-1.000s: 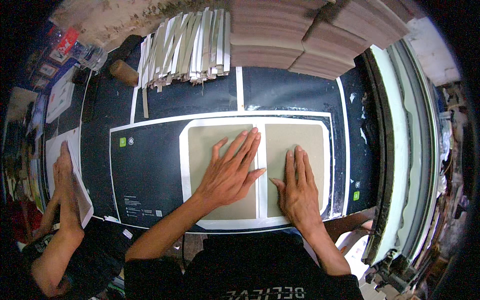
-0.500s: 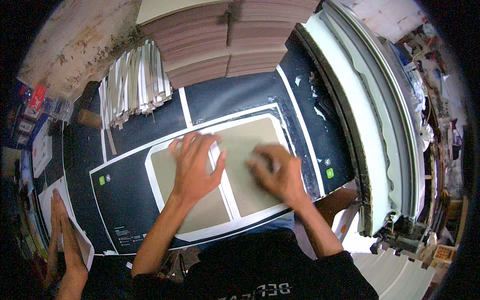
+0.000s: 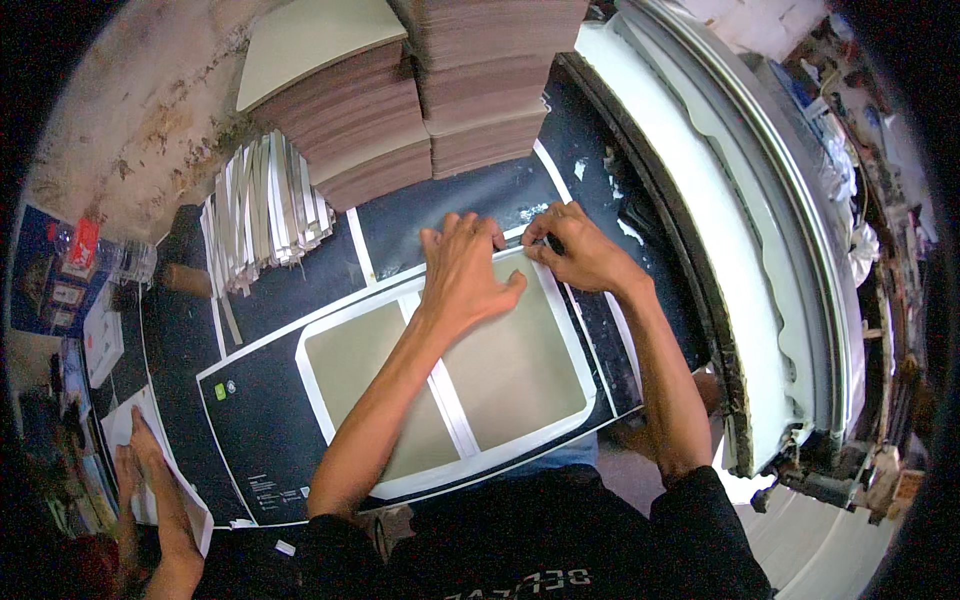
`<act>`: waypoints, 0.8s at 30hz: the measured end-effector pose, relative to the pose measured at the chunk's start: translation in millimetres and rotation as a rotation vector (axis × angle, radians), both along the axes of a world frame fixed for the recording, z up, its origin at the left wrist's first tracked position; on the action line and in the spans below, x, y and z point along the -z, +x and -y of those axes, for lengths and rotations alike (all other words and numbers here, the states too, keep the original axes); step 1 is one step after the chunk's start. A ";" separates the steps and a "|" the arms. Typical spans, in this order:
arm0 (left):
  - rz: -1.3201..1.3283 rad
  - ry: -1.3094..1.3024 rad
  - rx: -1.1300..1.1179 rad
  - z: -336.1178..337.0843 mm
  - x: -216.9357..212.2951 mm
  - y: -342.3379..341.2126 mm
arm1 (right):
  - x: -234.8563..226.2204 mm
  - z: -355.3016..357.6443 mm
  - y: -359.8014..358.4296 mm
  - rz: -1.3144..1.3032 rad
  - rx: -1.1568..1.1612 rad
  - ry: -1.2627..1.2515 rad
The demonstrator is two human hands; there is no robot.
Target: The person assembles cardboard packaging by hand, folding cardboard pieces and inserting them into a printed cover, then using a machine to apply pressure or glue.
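Observation:
In front of me lies a cover piece of two beige boards (image 3: 520, 370) with white folded edges all round and a white strip (image 3: 452, 413) between them. It rests on a black printed sheet (image 3: 262, 430) with white border lines. My left hand (image 3: 462, 270) reaches over the right board to the far edge, fingers spread and thumb held apart. At the far right corner my right hand (image 3: 585, 252) has thumb and fingertips pinched together by the white edge. What lies between those fingertips, if anything, is too small to make out.
Tall stacks of boards (image 3: 350, 110) stand at the back, with a pile of narrow strips (image 3: 268, 205) to their left. On the right runs a long white and grey machine (image 3: 725, 220). Another person's hands (image 3: 150, 455) rest on a white sheet at the far left.
Both hands have moved away from me to the far edge, the right one leaving the middle of the right board for its far corner. The view has shifted slightly.

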State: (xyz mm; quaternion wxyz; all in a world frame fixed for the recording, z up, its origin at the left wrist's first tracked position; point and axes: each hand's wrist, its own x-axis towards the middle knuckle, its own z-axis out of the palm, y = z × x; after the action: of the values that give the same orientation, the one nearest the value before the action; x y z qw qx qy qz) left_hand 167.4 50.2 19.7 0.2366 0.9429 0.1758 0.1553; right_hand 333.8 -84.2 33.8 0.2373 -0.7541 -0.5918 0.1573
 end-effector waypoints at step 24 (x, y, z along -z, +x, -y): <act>-0.199 -0.417 0.078 -34.2 -4.1 25.6 | 7.5 0.9 -5.7 -0.008 0.008 0.139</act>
State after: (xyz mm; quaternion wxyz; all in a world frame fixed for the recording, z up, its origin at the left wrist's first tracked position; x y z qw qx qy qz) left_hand 193.0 84.4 23.9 0.4134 0.8904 0.1899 0.0125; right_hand 328.1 -85.1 26.2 0.2922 -0.7375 -0.5974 0.1178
